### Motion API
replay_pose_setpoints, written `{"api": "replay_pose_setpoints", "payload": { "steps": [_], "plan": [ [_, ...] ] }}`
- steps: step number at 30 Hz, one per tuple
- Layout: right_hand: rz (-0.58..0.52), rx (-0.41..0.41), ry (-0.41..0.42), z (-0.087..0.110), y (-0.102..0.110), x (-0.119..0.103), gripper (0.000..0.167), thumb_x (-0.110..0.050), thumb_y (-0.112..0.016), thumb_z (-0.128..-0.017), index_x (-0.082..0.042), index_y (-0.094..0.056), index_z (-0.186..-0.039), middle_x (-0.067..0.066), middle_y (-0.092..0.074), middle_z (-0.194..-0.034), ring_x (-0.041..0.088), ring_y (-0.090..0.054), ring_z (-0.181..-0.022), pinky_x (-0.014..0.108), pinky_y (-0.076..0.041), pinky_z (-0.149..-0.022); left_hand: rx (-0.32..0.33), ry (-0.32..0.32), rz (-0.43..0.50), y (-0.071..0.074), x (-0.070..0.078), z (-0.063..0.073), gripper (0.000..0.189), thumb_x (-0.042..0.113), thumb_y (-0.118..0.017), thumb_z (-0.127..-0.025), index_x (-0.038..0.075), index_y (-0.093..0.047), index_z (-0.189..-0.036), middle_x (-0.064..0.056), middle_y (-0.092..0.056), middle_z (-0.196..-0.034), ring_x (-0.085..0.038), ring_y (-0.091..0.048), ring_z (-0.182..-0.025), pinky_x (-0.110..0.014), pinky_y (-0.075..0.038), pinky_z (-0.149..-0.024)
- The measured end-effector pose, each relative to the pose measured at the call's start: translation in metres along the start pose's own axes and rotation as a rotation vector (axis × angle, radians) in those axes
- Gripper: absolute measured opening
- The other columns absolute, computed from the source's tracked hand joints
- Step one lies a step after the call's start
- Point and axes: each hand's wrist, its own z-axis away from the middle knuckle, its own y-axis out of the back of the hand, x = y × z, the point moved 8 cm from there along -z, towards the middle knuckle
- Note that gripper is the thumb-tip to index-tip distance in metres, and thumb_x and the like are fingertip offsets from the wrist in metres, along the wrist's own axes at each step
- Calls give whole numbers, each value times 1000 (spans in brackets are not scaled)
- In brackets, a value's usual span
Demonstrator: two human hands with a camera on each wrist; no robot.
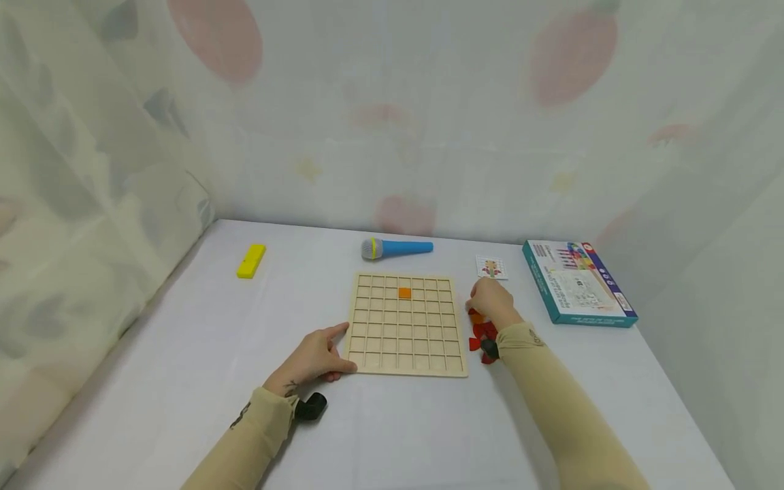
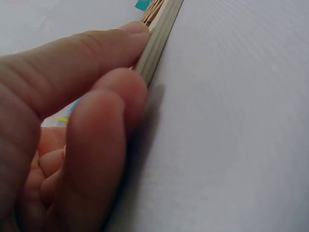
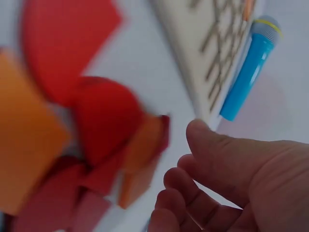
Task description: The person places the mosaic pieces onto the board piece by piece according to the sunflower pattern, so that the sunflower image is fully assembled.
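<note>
A pale wooden grid board [image 1: 407, 340] lies on the white table, with one orange square tile [image 1: 405, 293] in a cell near its far side. My left hand [image 1: 312, 357] rests at the board's near left corner, thumb and index finger spread along the edge, the other fingers bent underneath. My right hand [image 1: 492, 301] is just right of the board, above a pile of red and orange pieces [image 1: 484, 331]. In the right wrist view its fingers are loosely bent, close to the red pieces [image 3: 104, 116]; no piece shows between them.
A toy microphone [image 1: 404, 248] lies behind the board, and a yellow block [image 1: 251, 261] is at the far left. A small pattern card [image 1: 492, 267] sits beyond my right hand. To the right is a flat game box [image 1: 578, 282]. Printed curtains hang behind the table.
</note>
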Motion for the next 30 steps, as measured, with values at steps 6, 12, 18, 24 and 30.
{"api": "replay_pose_setpoints", "payload": {
  "steps": [6,12,18,24,30],
  "plan": [
    [20,-7,5,2,-12,6,19,-19,-70,-80,-3,-65,-89,8,-61,-80,22,-54,-74,35,-44,-65,-2,-3,6,0,0,0,98,26,-85,-63,12,-32,-145,-6,-59,-57,-14,-53,-43,-28,-45,-46],
    [-2,-1,22,3,-15,6,18,-18,-70,-82,-3,-62,-89,9,-58,-79,23,-52,-72,32,-43,-62,-3,-1,9,0,0,0,98,25,-85,-63,12,-32,-145,-7,-59,-58,-14,-53,-42,-28,-45,-46],
    [-275,27,104,0,-8,-12,15,-11,-68,-83,0,-58,-87,9,-55,-75,18,-53,-62,26,-43,-54,-5,5,8,1,-2,0,98,25,-85,-63,12,-31,-145,-7,-59,-58,-14,-52,-42,-27,-45,-45],
    [-535,-51,286,-10,-10,-72,19,-1,-59,-87,6,-62,-104,18,-63,-89,21,-65,-71,31,-54,-66,-4,-7,18,1,-1,1,98,26,-85,-63,11,-32,-145,-6,-59,-58,-14,-52,-42,-28,-45,-46],
    [-392,-98,411,-20,-29,-126,11,-1,-59,-85,-2,-69,-91,11,-67,-87,19,-61,-72,28,-51,-64,-7,-11,33,0,0,1,97,24,-85,-64,11,-32,-144,-6,-59,-58,-13,-52,-43,-27,-45,-46]
  ]
}}
